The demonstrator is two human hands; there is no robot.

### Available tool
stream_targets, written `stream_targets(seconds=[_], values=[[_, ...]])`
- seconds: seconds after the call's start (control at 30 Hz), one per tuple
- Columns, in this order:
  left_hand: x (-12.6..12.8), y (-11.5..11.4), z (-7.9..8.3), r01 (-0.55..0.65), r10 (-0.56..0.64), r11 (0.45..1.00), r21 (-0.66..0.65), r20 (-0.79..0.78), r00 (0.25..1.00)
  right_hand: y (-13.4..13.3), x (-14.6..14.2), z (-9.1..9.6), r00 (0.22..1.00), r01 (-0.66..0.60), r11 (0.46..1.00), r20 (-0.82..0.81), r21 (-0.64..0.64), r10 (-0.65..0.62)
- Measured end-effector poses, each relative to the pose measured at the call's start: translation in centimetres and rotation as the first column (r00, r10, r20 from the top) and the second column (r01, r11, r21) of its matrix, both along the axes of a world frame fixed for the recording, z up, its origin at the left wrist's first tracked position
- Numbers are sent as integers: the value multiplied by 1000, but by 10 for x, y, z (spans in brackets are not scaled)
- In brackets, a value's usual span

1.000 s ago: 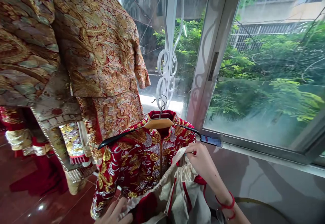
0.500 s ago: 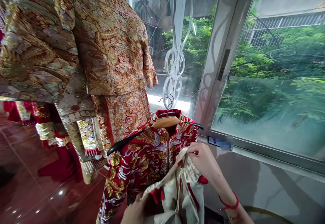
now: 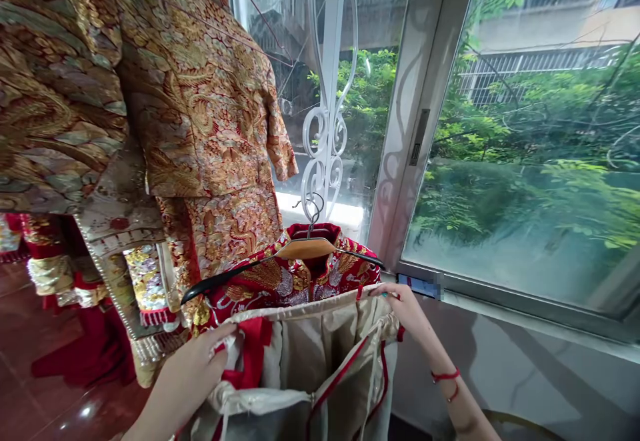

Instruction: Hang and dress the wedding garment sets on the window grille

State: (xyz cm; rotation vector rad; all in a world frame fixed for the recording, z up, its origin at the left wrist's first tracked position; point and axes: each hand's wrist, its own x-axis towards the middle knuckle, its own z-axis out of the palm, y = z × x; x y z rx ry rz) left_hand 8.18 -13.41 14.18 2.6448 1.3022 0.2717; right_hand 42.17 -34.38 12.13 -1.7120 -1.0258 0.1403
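Window [image 3: 525, 161], two hands [image 3: 193, 367] [image 3: 407, 311] holding one cream garment [image 3: 310, 347], one wooden hanger [image 3: 303, 249]

Daylight pours through the window [image 3: 525, 161], bright and slightly hazy on the glass. The floor [image 3: 60, 401] shows small glints. Edges bend with wide-angle distortion; the greenery outside looks perhaps softly blurred.

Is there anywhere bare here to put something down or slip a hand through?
The window ledge right of the small blue item is bare, as are the red floor tiles bottom left. Gold robes crowd the left; the left hand and right hand stretch a cream garment across the red jacket.
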Motion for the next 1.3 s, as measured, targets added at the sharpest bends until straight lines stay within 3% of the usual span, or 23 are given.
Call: stream_targets(seconds=[0.13, 0.3, 0.4, 0.53, 0.73, 0.9, 1.07, 1.2, 1.3], values=[[10, 28, 11, -13, 14, 1000, -26, 40, 999, 13, -15, 6, 996, 90, 982, -4, 166, -90], [-5, 60, 20, -18, 25, 998, -63, 107, 994, 49, -29, 29, 999, -22, 985, 36, 171, 16], [-7, 75, 26, 15, -8, 998, -66, 101, 995, 64, -25, 31, 997, 32, 981, 61, 192, -45], [-3, 96, 24, 82, -74, 993, -89, 89, 993, 68, -18, 28, 987, 103, 982, 107, 156, -120], [1, 111, 21, 218, -203, 963, -161, 102, 974, 69, -15, 32, 980, 95, 970, 148, 222, -130], [14, 122, 28, 212, -201, 960, -181, 81, 976, 71, -14, 33, 985, 61, 967, 139, 247, -98], [21, 121, 44, 202, -200, 973, -114, 27, 979, 65, -11, 31, 973, 64, 974, 201, 219, -110], [25, 98, 65, 101, -99, 993, 60, -31, 995, 57, -14, 32, 956, 74, 971, 260, 226, -134], [36, 74, 84, 67, -39, 972, 224, -127, 991, 50, -20, 34, 948, 73, 970, 286, 234, -140]])
